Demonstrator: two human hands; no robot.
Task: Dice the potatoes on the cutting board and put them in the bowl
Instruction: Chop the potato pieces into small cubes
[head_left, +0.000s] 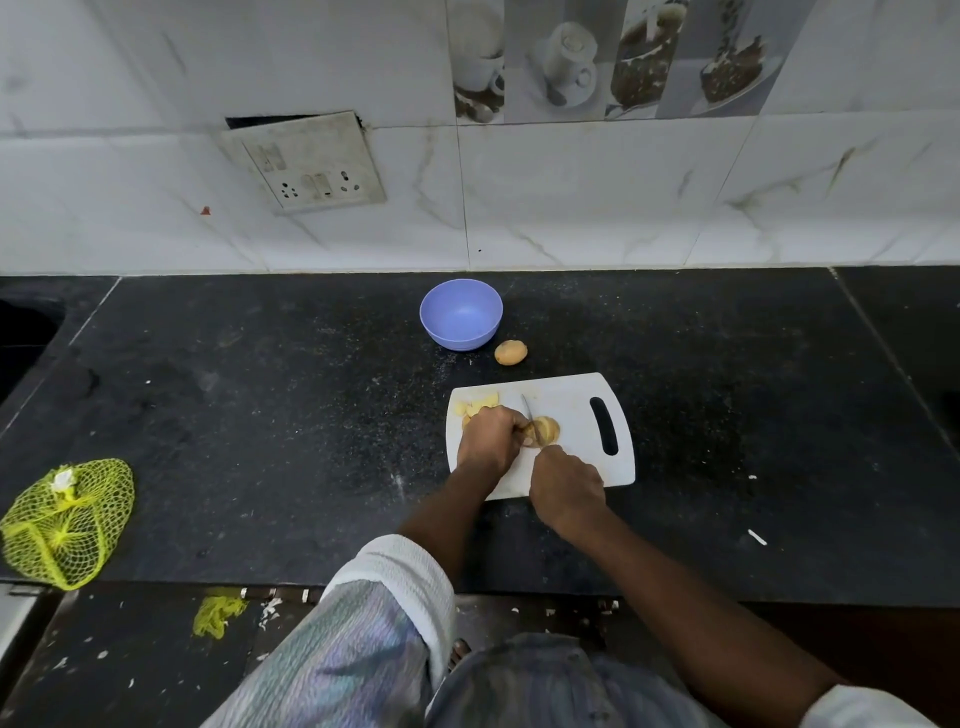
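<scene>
Left hand (488, 434) grips potato (545, 430), right hand (566, 486) grips knife (529, 413); pieces (475, 404) at board (576, 410) 10 o'clock, bowl (461, 313) empty, spare potato (510, 352) uncut.

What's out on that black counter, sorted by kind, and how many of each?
Bowl: 1
Cutting board: 1
Knife: 1
Whole potato off the board: 1
Potato being cut: 1
Pile of cut pieces: 1
Yellow net bag: 1
Total: 7
</scene>
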